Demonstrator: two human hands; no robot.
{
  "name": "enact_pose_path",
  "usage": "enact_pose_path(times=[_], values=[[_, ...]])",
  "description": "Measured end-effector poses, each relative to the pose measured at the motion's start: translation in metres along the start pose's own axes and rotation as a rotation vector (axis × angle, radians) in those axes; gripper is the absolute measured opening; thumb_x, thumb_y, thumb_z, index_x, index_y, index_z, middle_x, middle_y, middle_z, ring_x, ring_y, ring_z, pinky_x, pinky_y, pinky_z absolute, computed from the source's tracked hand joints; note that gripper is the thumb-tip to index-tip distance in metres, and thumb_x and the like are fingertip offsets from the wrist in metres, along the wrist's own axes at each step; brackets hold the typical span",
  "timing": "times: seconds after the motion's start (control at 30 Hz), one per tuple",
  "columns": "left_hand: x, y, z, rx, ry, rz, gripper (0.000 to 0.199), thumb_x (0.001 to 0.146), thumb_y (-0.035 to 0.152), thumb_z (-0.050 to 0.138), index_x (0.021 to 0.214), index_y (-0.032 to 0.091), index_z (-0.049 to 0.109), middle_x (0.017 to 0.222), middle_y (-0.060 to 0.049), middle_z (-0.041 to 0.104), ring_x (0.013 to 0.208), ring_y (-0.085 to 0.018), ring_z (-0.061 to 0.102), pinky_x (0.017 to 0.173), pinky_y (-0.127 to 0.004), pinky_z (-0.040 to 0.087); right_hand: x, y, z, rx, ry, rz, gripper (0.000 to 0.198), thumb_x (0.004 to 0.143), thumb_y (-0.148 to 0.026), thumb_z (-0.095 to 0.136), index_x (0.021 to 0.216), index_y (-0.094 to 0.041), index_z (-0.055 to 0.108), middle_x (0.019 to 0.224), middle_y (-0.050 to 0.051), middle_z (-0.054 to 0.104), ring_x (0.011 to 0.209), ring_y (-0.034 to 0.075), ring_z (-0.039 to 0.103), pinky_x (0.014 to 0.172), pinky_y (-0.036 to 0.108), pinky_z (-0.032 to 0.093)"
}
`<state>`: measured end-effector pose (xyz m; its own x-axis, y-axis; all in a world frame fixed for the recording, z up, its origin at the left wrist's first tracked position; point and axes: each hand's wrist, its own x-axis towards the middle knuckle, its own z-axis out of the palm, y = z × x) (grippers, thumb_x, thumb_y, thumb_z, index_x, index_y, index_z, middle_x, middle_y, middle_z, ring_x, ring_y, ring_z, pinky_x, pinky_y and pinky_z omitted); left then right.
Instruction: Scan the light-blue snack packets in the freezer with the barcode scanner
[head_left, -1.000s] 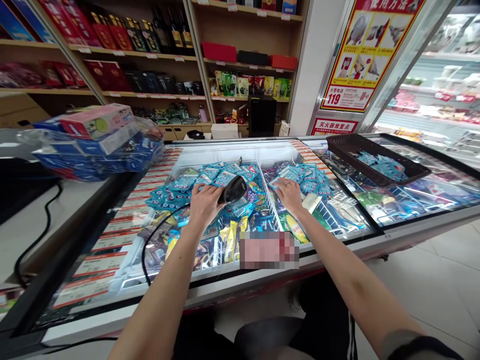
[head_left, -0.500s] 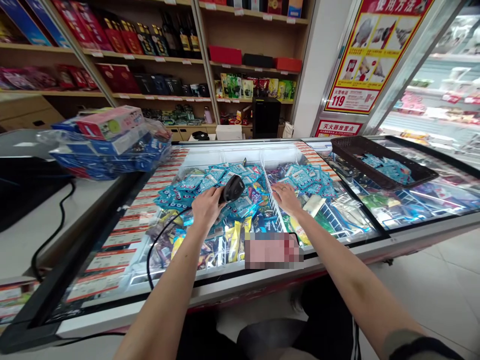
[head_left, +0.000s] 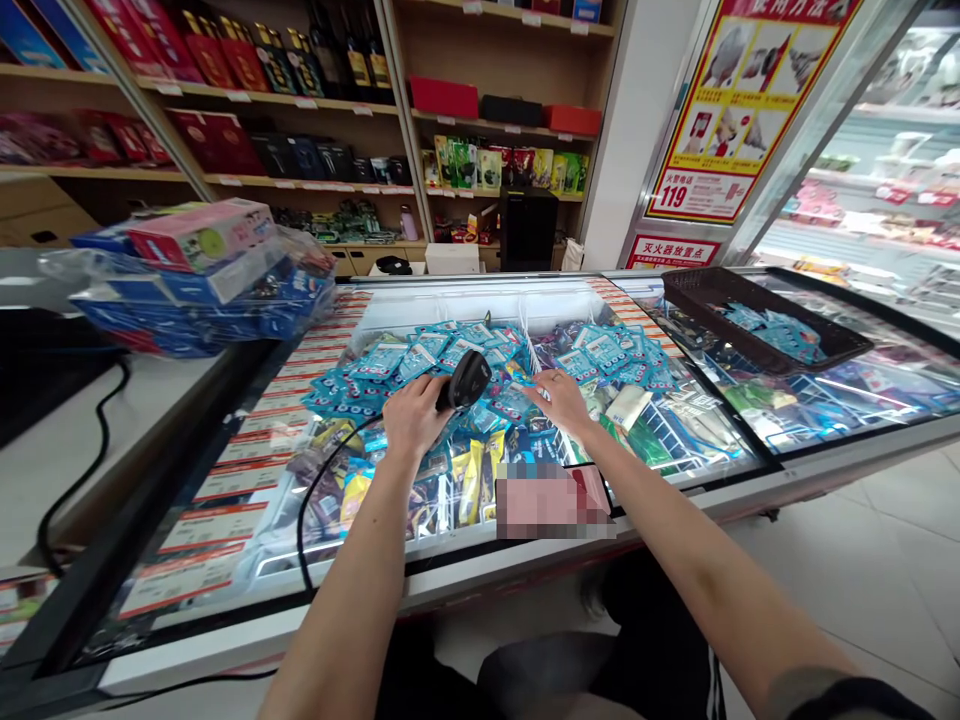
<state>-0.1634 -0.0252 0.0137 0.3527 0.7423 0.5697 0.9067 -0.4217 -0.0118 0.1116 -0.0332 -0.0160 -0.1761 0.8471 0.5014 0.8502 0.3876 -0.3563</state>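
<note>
Two bare hands are busy over the glass-topped freezer (head_left: pixel 217 645), and I set my clock with the scanner (head_left: pixel 469 380) at its centre, twelve being the far side. At eight o'clock, the left hand (head_left: pixel 416 412) has its fingers clamped round the scanner; a black cord (head_left: pixel 301 520) curves away between seven and eight. Just past three, close beside the scanner, is the right hand (head_left: pixel 562 400), its fingers bent near a sliver of blue; whether they pinch a packet or only touch one, I cannot tell.

One heap of blue packets (head_left: pixel 379 360) spreads from nine round to twelve, partly behind the scanner. A second heap (head_left: pixel 607 350) lies just short of three, beyond the right hand. Farther out the same way, more packets (head_left: pixel 776 332) lie in a brown tray (head_left: pixel 697 285). A wrapped stack of boxes (head_left: pixel 202 270) stands near ten.

As I judge it, the work is partway along: the packets lie in three lots, and both heaps are sizeable. Which is finished with and which is left, nothing settles; those in the tray may be left too, though that is a guess.
</note>
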Motion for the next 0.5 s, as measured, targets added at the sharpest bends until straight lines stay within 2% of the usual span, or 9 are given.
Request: enact_pose_path(times=[0.07,0.13,0.23,0.3,0.37,0.5], values=[[-0.001,-0.001,0.001,-0.006,0.004,-0.021,0.033,0.081,0.038,0.051,0.110,0.023,0.058,0.096,-0.007,0.064,0.090,-0.024,0.060,0.068,-0.032,0.039,0.000,-0.002,0.000,-0.043,0.033,0.087,0.053,0.083,-0.065,0.044,0.102,-0.020,0.064,0.106,0.009,0.063,0.109,0.025,0.050,0.095,0.041,0.038],[-0.001,-0.002,0.002,-0.010,0.007,-0.029,0.034,0.081,0.039,0.052,0.110,0.023,0.058,0.097,-0.007,0.064,0.091,-0.024,0.059,0.068,-0.031,0.039,0.000,-0.004,0.000,-0.077,0.015,0.118,0.066,0.074,-0.074,0.047,0.109,-0.020,0.061,0.115,0.010,0.058,0.115,0.029,0.046,0.097,0.044,0.036],[-0.001,-0.002,0.003,-0.002,0.003,-0.012,0.034,0.081,0.040,0.052,0.111,0.024,0.058,0.098,-0.006,0.064,0.093,-0.024,0.059,0.068,-0.032,0.038,0.001,-0.002,0.002,-0.076,-0.060,0.097,0.080,0.061,-0.080,0.054,0.115,-0.021,0.059,0.124,0.010,0.052,0.120,0.030,0.041,0.100,0.045,0.033],[0.000,-0.003,0.003,0.008,-0.005,0.007,0.033,0.082,0.041,0.051,0.110,0.025,0.058,0.097,-0.006,0.064,0.093,-0.024,0.058,0.069,-0.032,0.038,0.003,0.004,0.004,-0.044,-0.077,0.080,0.081,0.056,-0.079,0.059,0.114,-0.023,0.059,0.123,0.009,0.053,0.120,0.030,0.041,0.101,0.045,0.032],[-0.001,-0.002,0.003,0.013,-0.013,0.022,0.033,0.083,0.042,0.050,0.110,0.025,0.058,0.097,-0.006,0.063,0.093,-0.024,0.058,0.069,-0.032,0.038,0.004,0.010,0.005,0.012,-0.051,0.081,0.076,0.057,-0.074,0.064,0.115,-0.025,0.059,0.120,0.007,0.055,0.117,0.028,0.044,0.101,0.044,0.032],[-0.001,-0.003,0.002,0.003,-0.017,0.055,0.033,0.083,0.041,0.049,0.110,0.024,0.058,0.094,-0.006,0.063,0.092,-0.024,0.058,0.069,-0.032,0.039,0.005,0.017,0.005,0.135,0.018,0.112,0.066,0.070,-0.060,0.066,0.127,-0.031,0.050,0.117,0.005,0.058,0.112,0.025,0.049,0.099,0.041,0.035]])
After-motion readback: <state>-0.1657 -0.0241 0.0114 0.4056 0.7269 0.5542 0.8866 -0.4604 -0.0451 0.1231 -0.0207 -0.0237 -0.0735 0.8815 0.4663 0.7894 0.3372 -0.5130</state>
